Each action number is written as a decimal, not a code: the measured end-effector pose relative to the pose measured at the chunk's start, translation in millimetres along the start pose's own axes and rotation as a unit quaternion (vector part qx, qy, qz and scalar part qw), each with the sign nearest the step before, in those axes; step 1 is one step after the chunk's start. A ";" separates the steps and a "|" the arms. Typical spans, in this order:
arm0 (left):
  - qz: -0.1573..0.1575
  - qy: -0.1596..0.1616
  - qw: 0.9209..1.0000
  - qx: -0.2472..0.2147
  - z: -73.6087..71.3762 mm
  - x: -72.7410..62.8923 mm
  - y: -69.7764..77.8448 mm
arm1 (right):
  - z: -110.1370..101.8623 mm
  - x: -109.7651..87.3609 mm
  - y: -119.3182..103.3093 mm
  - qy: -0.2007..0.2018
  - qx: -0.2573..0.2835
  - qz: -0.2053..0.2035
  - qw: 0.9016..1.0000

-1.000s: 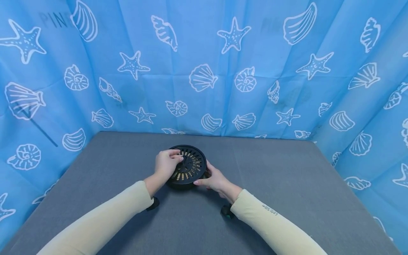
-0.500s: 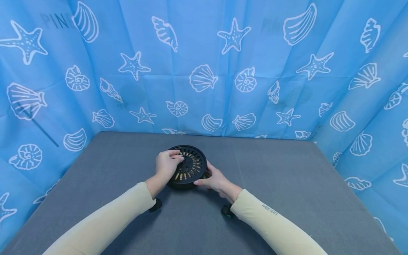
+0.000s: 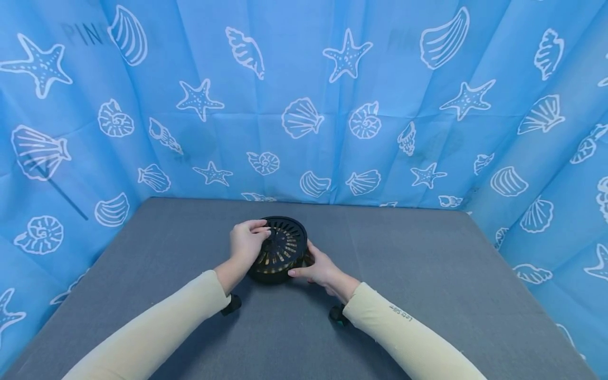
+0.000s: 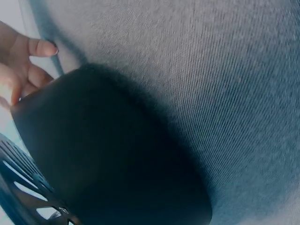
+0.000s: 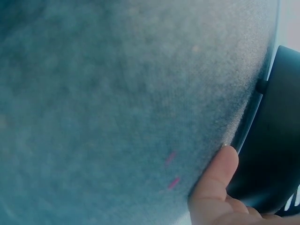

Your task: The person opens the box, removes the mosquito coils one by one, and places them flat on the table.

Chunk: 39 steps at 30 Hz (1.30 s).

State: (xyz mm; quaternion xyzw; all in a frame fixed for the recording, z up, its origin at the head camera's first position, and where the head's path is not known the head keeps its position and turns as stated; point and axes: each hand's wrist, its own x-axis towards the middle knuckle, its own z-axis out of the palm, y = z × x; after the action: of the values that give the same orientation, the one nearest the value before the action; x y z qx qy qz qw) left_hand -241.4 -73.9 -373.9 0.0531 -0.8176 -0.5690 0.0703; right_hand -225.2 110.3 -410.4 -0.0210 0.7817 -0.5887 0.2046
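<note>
Cream fabric sleeves [image 3: 399,322]: reaching in from both sides.
Right hand [image 3: 325,270]: curved against a round, smooth-walled black pot [image 3: 267,276], thumb to the near side.
Left hand [image 3: 244,244]: thumb and fingertips drawn together, pinching a round black slotted lid [image 3: 287,247] near its middle.
Lid: over the pot, slightly tilted, a gap showing.
Pot: on the grey cloth-covered table [image 3: 404,264], towards its far edge.
Backdrop: blue curtain [image 3: 328,153] printed with white seashells.

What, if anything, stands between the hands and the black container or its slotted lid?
Nothing visible: the left hand holds the slotted lid from above, and the right hand grips the black container at its side.
</note>
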 end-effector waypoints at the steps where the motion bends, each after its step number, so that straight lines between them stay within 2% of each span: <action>1: -0.001 0.001 1.000 -0.003 -0.8 0.0 1.0 | 0.1 0.0 -0.1 0.001 -0.001 0.002 1.000; 9: 0.000 0.006 1.000 -0.023 -8.9 4.0 6.2 | 2.0 0.8 -0.4 0.003 -0.006 0.005 1.000; 14: 0.002 0.012 0.999 -0.041 -19.5 5.1 11.0 | 2.2 1.1 -0.2 0.003 -0.007 -0.006 1.000; 23: 0.006 0.022 0.999 -0.031 -45.0 1.4 9.8 | 2.5 0.5 3.1 0.007 -0.003 -0.006 1.000; 29: 0.002 0.036 0.999 -0.029 -67.7 -1.5 7.9 | 4.0 2.0 1.4 0.013 -0.001 -0.002 1.000; 39: -0.018 0.058 0.998 -0.020 -96.3 -6.0 -4.4 | 5.0 1.3 1.1 0.015 -0.001 0.004 1.000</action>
State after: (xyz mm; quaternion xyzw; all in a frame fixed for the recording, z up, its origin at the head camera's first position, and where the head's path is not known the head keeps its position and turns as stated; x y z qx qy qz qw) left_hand -218.5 -163.3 -345.5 0.0991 -0.7996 -0.5823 0.1089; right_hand -224.4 105.7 -412.9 -0.0096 0.7855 -0.5870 0.1956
